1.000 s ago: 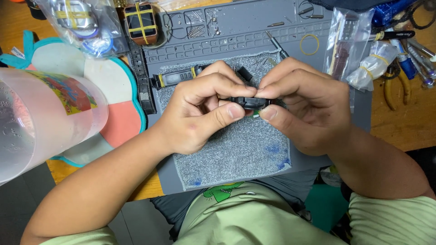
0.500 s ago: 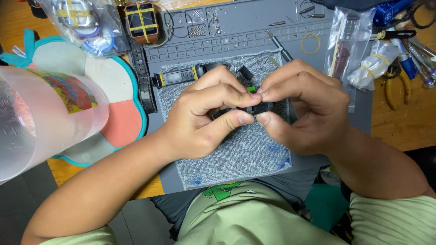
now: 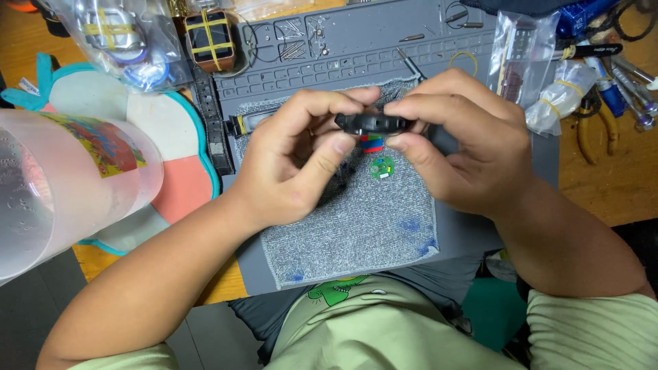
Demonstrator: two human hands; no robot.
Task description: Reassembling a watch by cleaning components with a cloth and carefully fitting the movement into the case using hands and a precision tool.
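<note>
Black small part [image 3: 373, 123] pinched between left hand [image 3: 295, 171] and right hand [image 3: 466, 154]; beneath it a round green disc [image 3: 382, 168] and a red-and-blue bit [image 3: 372, 143] on a speckled grey cloth [image 3: 356, 233] with blue stains. Grey work mat [image 3: 356, 48]; teal-edged cream-and-coral pad [image 3: 171, 157]. Frosted pink cup [image 3: 62, 178] with multicoloured label.

Wooden desk [image 3: 617, 185], dark floor [image 3: 27, 322]

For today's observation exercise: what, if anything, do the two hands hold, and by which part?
Both hands, left hand and right hand, hold one small black part above the grey cloth, fingers pinching its two ends, left end and right end.
</note>
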